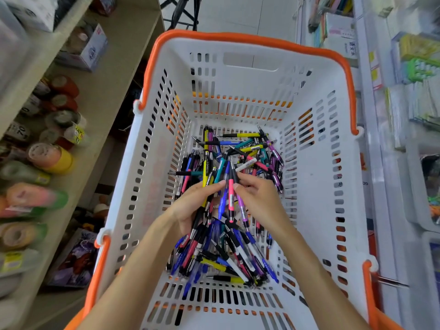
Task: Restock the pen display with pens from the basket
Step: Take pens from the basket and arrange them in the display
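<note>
Both my forearms reach down from the near edge into the basket (316, 163), a white slotted plastic tub with an orange rim and handles. My left hand (192, 206) has its fingers (214, 185) curled round a loose bundle of pens (228, 198), and my right hand (259, 198) pinches the same bundle from the other side, fingertips meeting near a pink-barrelled pen (230, 196) that stands up between them. So both sets of fingers are closed on pens, neither hand free.

Under them lies the heap of pens (228, 253), spread over the basket floor: slim click pens with smooth glossy barrels in blue, yellow, teal, purple, pink and black, with metal tips and clips. They lie crossed in every direction (like spilled straws).

What could go wrong, I judge: the barrels are slick and round, and the bundle is uneven, so a pen may slide out as I lift, or a clip may snag a neighbour and drag it up, then drop it. A thin tip could also poke into a wall slot and catch.

On my left runs a beige shelf (114, 75) with tape rolls (51, 158), blurred. On my right hang packets of stationery (419, 67). I cannot make out the pen display itself.
</note>
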{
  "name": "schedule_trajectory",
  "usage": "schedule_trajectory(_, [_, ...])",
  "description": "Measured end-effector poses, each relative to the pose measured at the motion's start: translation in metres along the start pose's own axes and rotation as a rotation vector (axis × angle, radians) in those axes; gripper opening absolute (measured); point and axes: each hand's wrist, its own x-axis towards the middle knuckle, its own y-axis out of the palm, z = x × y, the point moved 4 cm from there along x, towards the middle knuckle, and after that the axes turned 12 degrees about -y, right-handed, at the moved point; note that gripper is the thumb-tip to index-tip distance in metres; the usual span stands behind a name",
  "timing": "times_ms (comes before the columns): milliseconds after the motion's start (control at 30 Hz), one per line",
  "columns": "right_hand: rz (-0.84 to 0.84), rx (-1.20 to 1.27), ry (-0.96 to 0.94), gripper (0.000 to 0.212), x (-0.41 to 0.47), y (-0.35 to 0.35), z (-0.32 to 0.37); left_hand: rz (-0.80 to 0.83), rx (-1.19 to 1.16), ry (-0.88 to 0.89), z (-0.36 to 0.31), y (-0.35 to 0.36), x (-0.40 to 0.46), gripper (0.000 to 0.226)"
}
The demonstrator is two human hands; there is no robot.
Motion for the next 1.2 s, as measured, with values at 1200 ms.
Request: schedule_trajectory(1200, [-0.155,-0.182,-0.129,0.011,-0.006,-0.026,0.017,-0.040,-0.087,0.065,0.007,0.010,0.001,0.022])
